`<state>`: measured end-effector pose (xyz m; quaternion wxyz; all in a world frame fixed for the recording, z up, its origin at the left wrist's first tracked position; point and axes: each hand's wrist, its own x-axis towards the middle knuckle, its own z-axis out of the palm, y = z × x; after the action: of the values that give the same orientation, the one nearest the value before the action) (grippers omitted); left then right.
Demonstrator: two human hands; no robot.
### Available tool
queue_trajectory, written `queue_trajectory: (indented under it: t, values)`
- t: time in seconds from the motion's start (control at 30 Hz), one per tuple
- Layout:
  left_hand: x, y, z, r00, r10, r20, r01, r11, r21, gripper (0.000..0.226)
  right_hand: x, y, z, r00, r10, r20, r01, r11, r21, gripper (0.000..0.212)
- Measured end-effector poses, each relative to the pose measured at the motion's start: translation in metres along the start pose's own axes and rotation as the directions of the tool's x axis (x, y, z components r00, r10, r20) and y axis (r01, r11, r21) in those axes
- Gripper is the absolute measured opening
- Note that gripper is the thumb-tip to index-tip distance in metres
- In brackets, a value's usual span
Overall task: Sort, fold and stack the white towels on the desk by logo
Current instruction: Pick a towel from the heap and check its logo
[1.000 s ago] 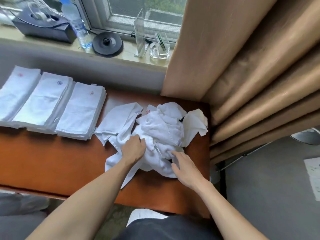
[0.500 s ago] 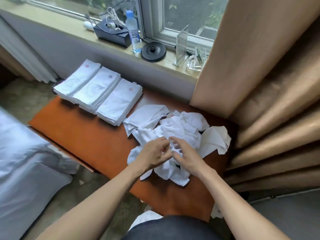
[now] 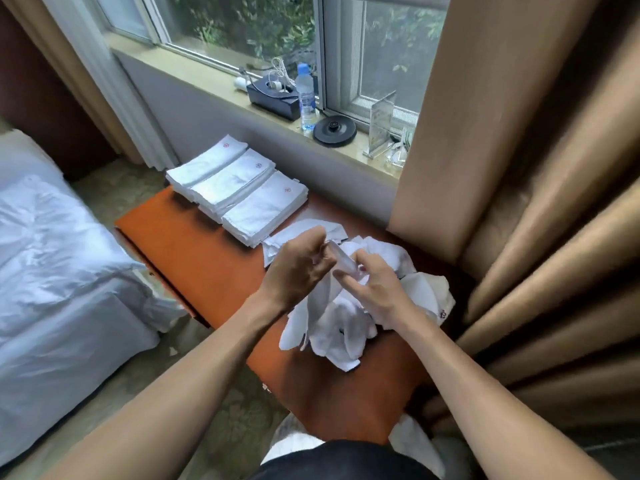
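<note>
A heap of crumpled white towels [image 3: 349,327] lies on the right part of the orange-brown desk [image 3: 207,261]. My left hand [image 3: 298,268] and my right hand [image 3: 374,289] both grip one white towel [image 3: 341,261] and hold it up above the heap. Three stacks of folded white towels stand side by side at the desk's far left: the left stack [image 3: 207,162] and the right stack [image 3: 266,207] show red logos, the middle stack [image 3: 235,183] a dark logo. A dark logo shows on a loose towel's corner [image 3: 442,313] at the heap's right.
A brown curtain [image 3: 519,168] hangs close along the desk's right side. The windowsill behind holds a black box [image 3: 273,98], a water bottle [image 3: 305,95], a black round base [image 3: 335,130] and an acrylic stand [image 3: 381,126]. A white bed [image 3: 52,271] stands left of the desk.
Both hands came together on one towel and lifted it off the heap. My view swung left and back, bringing the bed and more of the window into sight.
</note>
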<state>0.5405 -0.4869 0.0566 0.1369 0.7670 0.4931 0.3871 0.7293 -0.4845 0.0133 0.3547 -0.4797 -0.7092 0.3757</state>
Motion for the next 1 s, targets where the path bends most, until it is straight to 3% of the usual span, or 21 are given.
queue_trajectory:
  t: [0.17, 0.3, 0.57, 0.67, 0.83, 1.0]
  values:
    - [0.016, 0.025, -0.008, 0.986, -0.021, -0.165, 0.021, 1.0, 0.0, 0.024, -0.017, 0.007, -0.032, 0.993, 0.116, -0.022, -0.116, 0.993, -0.018, 0.041]
    - [0.027, 0.034, -0.017, 0.945, -0.051, -0.324, 0.057, 0.998, 0.009, 0.027, -0.03, 0.012, -0.057, 0.992, 0.119, -0.046, -0.117, 0.992, 0.037, 0.029]
    - [0.042, 0.054, -0.021, 0.841, -0.154, -0.518, 0.127, 0.988, -0.087, 0.026, -0.033, 0.016, -0.101, 0.931, 0.23, -0.282, -0.236, 0.972, 0.013, 0.029]
    - [0.043, 0.056, -0.024, 0.847, -0.16, -0.507, 0.139, 0.987, -0.079, 0.024, -0.04, 0.016, -0.115, 0.936, 0.238, -0.259, -0.212, 0.969, 0.125, 0.019]
    - [0.034, 0.069, -0.008, 0.898, -0.24, -0.37, 0.196, 0.969, -0.153, 0.019, -0.052, 0.002, -0.125, 0.95, 0.231, -0.208, -0.19, 0.961, 0.2, 0.034]
    - [0.019, 0.088, 0.02, 0.972, -0.131, -0.194, 0.113, 0.988, -0.101, 0.011, -0.06, -0.015, -0.125, 0.939, 0.269, -0.213, -0.197, 0.932, 0.306, 0.03]
